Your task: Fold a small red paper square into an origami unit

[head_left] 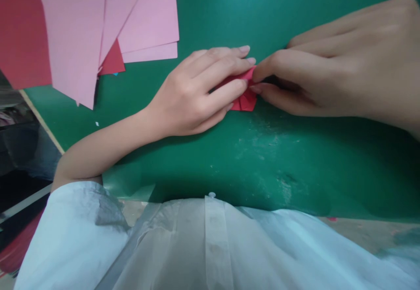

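A small piece of folded red paper (246, 101) lies on the green table (203, 163), mostly covered by my fingers. My left hand (200, 91) rests flat over it, fingers stretched out and slightly apart, pressing it against the tabletop. From the right, my right hand (315, 69) pinches the paper's right edge between thumb and index finger. The other right-hand fingers are curled behind and partly hidden. A crease or slit shows in the paper's lower part, just beyond my left fingertips.
Pink paper sheets (147, 14) overlap at the table's far left, with a larger red sheet (22, 32) beside them and a red corner (113, 60) beneath. A tiny white scrap (97, 124) lies near my left forearm. Pale scuffs mark the tabletop before me.
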Available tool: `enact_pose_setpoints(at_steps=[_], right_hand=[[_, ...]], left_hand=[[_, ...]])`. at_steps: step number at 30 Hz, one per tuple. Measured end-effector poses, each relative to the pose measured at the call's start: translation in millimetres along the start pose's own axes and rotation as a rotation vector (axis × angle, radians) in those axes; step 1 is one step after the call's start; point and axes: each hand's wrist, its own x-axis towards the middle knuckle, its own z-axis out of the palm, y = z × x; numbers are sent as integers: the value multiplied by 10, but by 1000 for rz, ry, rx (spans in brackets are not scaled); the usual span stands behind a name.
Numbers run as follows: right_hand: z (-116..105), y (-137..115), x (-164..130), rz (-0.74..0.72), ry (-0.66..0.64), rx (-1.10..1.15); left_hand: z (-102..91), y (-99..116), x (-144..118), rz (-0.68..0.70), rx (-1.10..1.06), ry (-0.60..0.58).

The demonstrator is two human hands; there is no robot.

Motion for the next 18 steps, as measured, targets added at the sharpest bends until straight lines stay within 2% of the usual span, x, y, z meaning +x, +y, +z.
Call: enact_pose_setpoints(at_steps=[4,9,12,15,18], right_hand=[[-1,-12,11,16,-14,46],[1,-15,21,20,-10,80],[5,0,18,21,-7,82],[4,13,15,37,-26,100],[-4,10,10,21,-43,78]], left_hand=[[51,0,-8,-2,6,33],[95,18,-9,60,115,146],[50,21,2,-12,42,15],[-2,19,13,-61,-54,-38],[-26,19,15,-63,-42,-64]])
